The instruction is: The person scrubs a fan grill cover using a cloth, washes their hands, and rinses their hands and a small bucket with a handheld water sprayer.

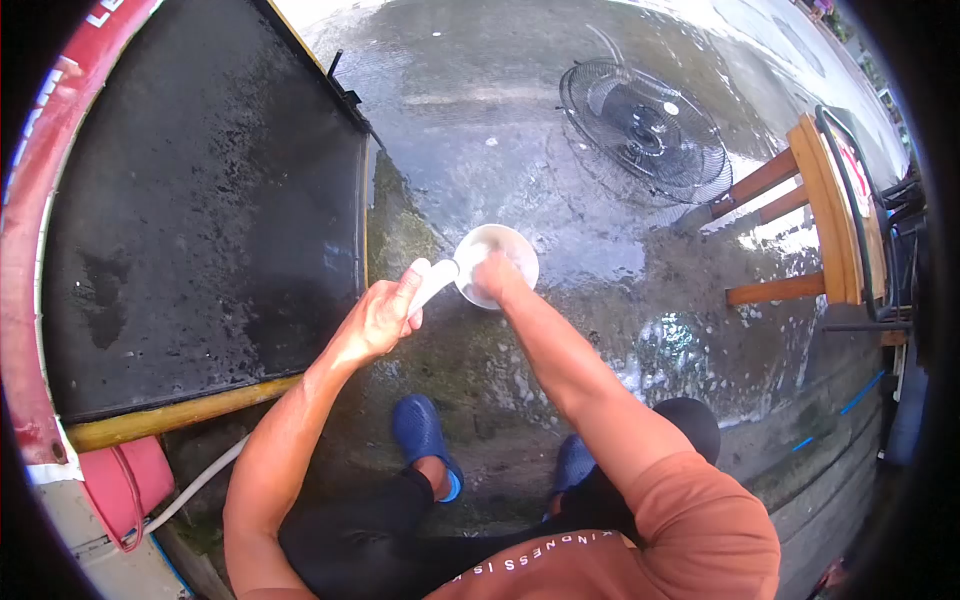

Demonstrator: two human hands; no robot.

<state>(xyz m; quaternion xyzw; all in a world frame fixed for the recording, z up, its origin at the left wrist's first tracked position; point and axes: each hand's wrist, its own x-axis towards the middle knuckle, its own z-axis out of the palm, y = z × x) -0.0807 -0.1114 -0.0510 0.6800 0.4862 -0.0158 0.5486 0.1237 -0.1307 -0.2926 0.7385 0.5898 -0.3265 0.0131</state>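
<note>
My left hand point(378, 318) is closed around the handle of a white plastic water dipper point(525, 258), with the thumb lying along the top. The dipper is held over the wet floor in front of me, its bowl facing up. My right hand point(496, 275) reaches down inside the bowl. Its fingers are hidden and smeared there, so I cannot tell whether they hold anything. What the bowl contains is also unclear.
Wet concrete floor point(450, 180) with soapy foam spreads ahead. A black wire fan guard point(690, 150) lies on it. On the right stands a wooden stool point(835, 215). A large black panel point(200, 200) with a yellowish edge fills the left, above a pink container point(125, 485).
</note>
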